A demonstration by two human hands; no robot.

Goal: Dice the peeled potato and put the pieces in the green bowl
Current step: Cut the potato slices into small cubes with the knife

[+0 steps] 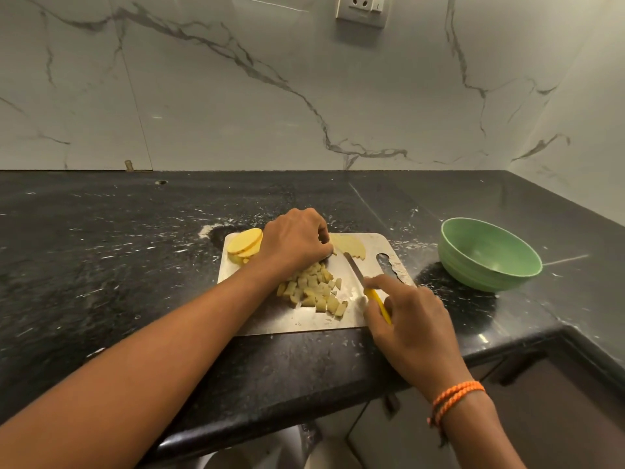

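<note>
A steel cutting board (270, 316) lies on the black counter. A heap of diced potato pieces (314, 291) sits at its middle. Stacked potato slices (244, 244) rest at the board's far left corner, and another flat slice (350, 247) lies at the far right. My left hand (292, 242) is curled over the board between the slices, fingers bent down on a piece I cannot see clearly. My right hand (411, 326) grips a yellow-handled knife (355, 267), its blade pointing toward my left hand. The green bowl (487, 255) stands empty to the right of the board.
The counter's front edge (304, 411) runs just below the board, and it turns a corner at the right. Marble wall tiles rise behind, with a socket (363, 10) high up. Dark cabinet doors (541, 401) are below right.
</note>
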